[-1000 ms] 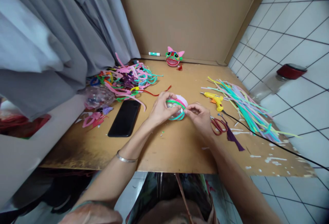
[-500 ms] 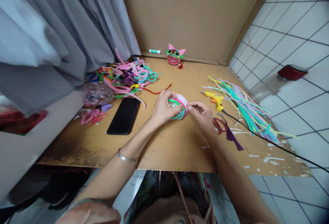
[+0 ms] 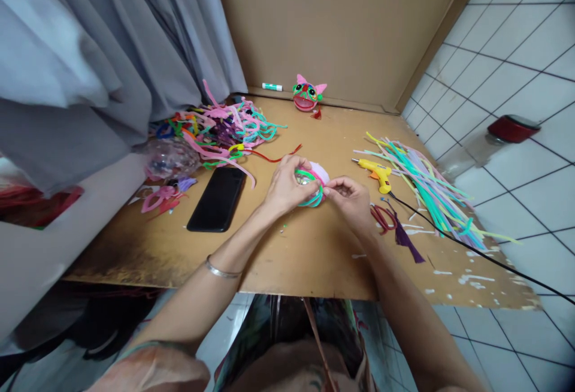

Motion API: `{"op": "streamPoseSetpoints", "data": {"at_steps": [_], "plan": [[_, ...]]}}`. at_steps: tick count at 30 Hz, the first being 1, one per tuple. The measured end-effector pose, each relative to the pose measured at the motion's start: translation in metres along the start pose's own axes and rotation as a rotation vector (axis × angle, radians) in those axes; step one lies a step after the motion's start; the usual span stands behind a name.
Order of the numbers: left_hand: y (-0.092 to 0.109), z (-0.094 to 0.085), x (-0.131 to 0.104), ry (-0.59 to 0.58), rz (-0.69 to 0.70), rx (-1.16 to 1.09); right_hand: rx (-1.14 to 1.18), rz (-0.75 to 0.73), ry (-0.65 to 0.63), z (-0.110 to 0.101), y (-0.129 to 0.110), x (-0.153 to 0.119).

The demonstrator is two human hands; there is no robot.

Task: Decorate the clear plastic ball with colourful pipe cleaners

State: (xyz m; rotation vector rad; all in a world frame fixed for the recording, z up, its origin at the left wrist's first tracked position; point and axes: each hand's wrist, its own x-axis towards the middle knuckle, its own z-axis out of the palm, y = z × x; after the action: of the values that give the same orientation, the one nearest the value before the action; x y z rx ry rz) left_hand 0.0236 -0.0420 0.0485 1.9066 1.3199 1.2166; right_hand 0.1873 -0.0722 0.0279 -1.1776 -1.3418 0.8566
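Observation:
My left hand (image 3: 287, 183) is closed around the left side of a small round pipe-cleaner craft (image 3: 320, 171), held just over the table. The craft has green and teal loops in front, a pink band and a pale lilac back; something clear and shiny shows inside the loops. Thumb and forefinger of my right hand (image 3: 348, 195) are pinched together at the pink band on its right edge. Those fingers cover part of the band, and my left fingers hide the craft's left side.
On the wooden table (image 3: 305, 254) lie a black phone (image 3: 216, 199), tangled pipe cleaners (image 3: 233, 123), a yellow glue gun (image 3: 376, 171) with black cord, red-handled scissors (image 3: 383, 218), a purple tassel (image 3: 408, 242) and straight pipe cleaners (image 3: 426, 188). A finished-looking animal head (image 3: 306, 96) stands behind.
My right hand has shifted slightly left, its fingertips now closer against the craft's pink band. My left hand keeps its hold. The view has tilted a little.

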Motion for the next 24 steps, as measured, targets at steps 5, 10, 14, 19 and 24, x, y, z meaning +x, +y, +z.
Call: {"op": "streamPoseSetpoints", "data": {"at_steps": [5,10,14,19,24], "plan": [[0.0,-0.0002,-0.0004,-0.003,0.015,0.0,-0.094,-0.078,0.033,0.0012,-0.0024,-0.0014],[-0.0007,0.0005,-0.0004,0.016,0.025,0.017,-0.091,-0.071,0.014,-0.0015,-0.002,-0.0001],[-0.0012,0.0016,-0.001,0.014,0.053,0.027,-0.043,-0.006,-0.034,-0.0033,-0.0013,0.001],[0.0,0.0022,-0.0019,0.005,0.065,0.03,-0.067,-0.023,0.009,-0.0033,0.0007,0.0023],[0.0001,0.0001,-0.0016,-0.032,0.085,0.027,-0.198,-0.121,0.045,-0.0078,-0.0005,0.0051]]}}
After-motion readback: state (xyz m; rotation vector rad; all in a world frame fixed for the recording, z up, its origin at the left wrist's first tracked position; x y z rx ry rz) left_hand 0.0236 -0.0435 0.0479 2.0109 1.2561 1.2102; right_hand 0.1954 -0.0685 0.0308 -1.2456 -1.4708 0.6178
